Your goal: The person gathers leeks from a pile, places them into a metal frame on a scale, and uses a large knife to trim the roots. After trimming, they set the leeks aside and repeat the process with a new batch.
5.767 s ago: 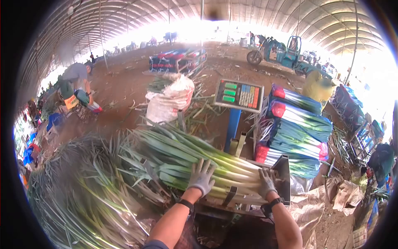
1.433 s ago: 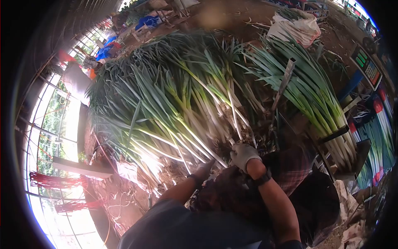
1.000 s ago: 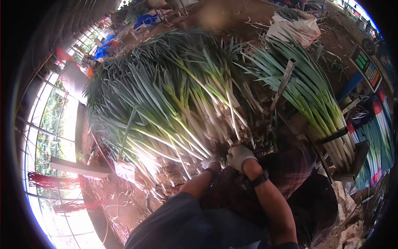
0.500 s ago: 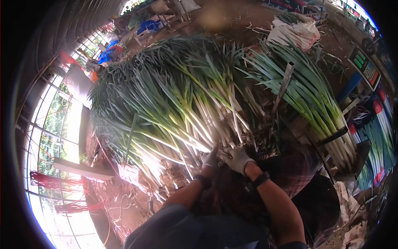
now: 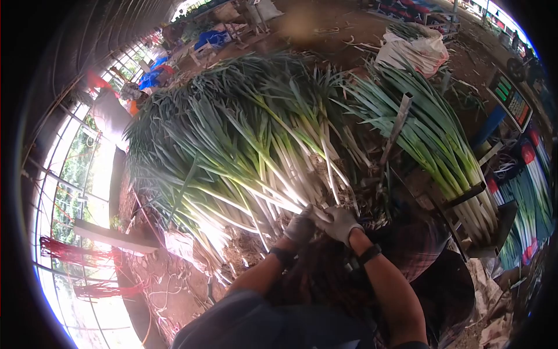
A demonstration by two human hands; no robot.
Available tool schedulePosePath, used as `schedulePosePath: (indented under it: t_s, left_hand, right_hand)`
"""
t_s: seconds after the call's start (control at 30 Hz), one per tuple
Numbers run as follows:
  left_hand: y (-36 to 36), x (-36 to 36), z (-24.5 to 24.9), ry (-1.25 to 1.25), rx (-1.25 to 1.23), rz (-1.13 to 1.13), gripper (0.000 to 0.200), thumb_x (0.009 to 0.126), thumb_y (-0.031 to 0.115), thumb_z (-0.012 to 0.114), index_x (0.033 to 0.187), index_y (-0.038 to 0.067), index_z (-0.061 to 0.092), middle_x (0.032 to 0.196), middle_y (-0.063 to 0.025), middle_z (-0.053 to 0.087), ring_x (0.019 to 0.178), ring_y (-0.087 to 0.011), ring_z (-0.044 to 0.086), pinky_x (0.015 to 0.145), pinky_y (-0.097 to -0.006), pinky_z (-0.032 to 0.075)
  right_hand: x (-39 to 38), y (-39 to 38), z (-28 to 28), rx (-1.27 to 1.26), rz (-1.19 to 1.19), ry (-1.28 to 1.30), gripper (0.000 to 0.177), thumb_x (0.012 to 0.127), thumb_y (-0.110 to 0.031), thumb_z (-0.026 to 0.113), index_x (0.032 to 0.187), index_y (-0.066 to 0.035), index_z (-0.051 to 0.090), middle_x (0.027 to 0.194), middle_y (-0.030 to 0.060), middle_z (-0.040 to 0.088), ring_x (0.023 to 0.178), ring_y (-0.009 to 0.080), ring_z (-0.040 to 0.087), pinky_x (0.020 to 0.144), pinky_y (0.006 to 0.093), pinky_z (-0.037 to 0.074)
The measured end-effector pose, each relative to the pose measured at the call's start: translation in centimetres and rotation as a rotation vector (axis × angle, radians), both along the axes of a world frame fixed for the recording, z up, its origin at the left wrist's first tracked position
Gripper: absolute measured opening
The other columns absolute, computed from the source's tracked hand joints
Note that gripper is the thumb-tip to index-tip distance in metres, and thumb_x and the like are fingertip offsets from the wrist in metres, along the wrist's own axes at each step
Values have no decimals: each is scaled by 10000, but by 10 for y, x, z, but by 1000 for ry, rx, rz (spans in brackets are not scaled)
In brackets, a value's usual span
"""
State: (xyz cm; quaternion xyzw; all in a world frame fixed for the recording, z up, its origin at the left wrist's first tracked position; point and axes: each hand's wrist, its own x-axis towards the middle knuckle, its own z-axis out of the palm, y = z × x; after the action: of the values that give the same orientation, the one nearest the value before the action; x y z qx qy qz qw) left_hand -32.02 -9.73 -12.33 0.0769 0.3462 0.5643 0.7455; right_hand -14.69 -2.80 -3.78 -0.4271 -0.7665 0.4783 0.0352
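My left hand (image 5: 300, 227), in a pale work glove, is closed around the white lower end of a green onion (image 5: 289, 200). Close beside it, my gloved right hand (image 5: 342, 224) pinches the same stalk near its root end. The held stalk slants up and left, its green leaves lying over a large heap of long green onions (image 5: 232, 136). The exact fingertip contact is partly hidden by the gloves. Dirt-covered roots (image 5: 241, 250) of the heap lie left of my left hand.
To the right, trimmed green onions (image 5: 433, 136) stand in a metal frame (image 5: 397, 125). Beyond it are a digital scale (image 5: 511, 99) and tied bundles (image 5: 526, 200). A white sack (image 5: 412, 51) sits at the back. Red ties (image 5: 81, 253) hang at left by a wooden bar (image 5: 116, 235).
Both hands have come slightly closer to my body. The held stalk's white end now lies between them, and my left fingers have curled more closely around it.
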Motion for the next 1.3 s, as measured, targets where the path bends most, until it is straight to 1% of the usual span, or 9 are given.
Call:
schedulePosePath:
  t_s: [0.23, 0.33, 0.4, 0.5, 0.6, 0.93, 1.17, 1.23, 1.3]
  left_hand:
    - [2, 13, 21, 345, -9, -5, 363, 1072, 343, 518, 1149, 14, 648, 947, -48, 688, 780, -104, 640, 708, -285, 519]
    - [-8, -21, -83, 255, 54, -24, 429, 1076, 409, 450, 1235, 56, 636, 1265, -59, 631, 1151, -200, 582, 1038, -403, 463]
    - [-26, -31, -42, 1316, 361, -304, 428, 1056, 396, 473, 1320, 84, 600, 1337, -47, 587, 1258, -236, 516, 1121, -514, 363]
    - [-19, -53, -17, 2359, 158, -812, 441, 1020, 214, 518, 1447, 105, 503, 1408, -100, 546, 1323, -297, 484, 1187, -605, 245]
    - [-7, -108, -116, 1699, 115, -261, 382, 1002, 114, 524, 1381, 83, 560, 1397, -119, 571, 1311, -283, 506, 1120, -455, 392]
    - [39, -120, -126, 1901, 220, -629, 330, 973, 130, 582, 1293, 64, 624, 1288, -146, 643, 1222, -296, 579, 1013, -418, 477]
    - [19, -68, -100, 1709, 540, -519, 249, 962, 177, 615, 1182, 79, 676, 1084, -130, 706, 1056, -242, 654, 911, -383, 519]
    - [8, -41, -92, 2134, 788, -644, 129, 950, 146, 598, 989, 95, 711, 941, -101, 700, 935, -187, 653, 815, -341, 525]
    - [6, -25, -87, 2142, 857, -671, 130, 951, 152, 601, 988, 91, 711, 953, -106, 696, 941, -191, 652, 822, -345, 525]
  right_hand:
    - [-11, 2, -1, 158, -98, -142, 585, 787, -437, 728, 1260, -105, 637, 1086, 217, 714, 1065, 395, 673, 956, 460, 520]
    - [-14, 0, 4, 191, -49, -97, 613, 787, -420, 717, 1315, -125, 619, 1084, 217, 715, 1054, 395, 677, 955, 461, 524]
    - [-18, 0, 9, 134, -4, -112, 636, 790, -403, 707, 1356, -133, 599, 1080, 218, 717, 1043, 399, 679, 951, 463, 527]
    - [-19, 2, 2, 178, -61, -99, 631, 785, -388, 709, 1347, -121, 602, 1065, 221, 718, 1025, 403, 683, 934, 468, 535]
    - [-19, 4, 2, 168, -65, -65, 580, 785, -384, 717, 1289, -110, 626, 1061, 223, 718, 1018, 406, 684, 918, 473, 540]
    - [-22, 1, 1, 206, -115, -51, 466, 805, -418, 715, 1165, -127, 662, 1002, 200, 726, 968, 395, 699, 856, 464, 551]
    - [-27, 6, -12, 275, -220, -50, 413, 791, -449, 712, 1039, -119, 706, 941, 192, 731, 908, 385, 710, 794, 485, 555]
    - [-26, 6, -8, 329, -117, -209, 443, 783, -435, 717, 1052, -83, 710, 919, 185, 733, 892, 371, 715, 768, 479, 554]
    - [-15, -5, 15, 355, -197, -191, 458, 753, -386, 752, 1063, -52, 719, 900, 177, 733, 865, 358, 714, 741, 452, 563]
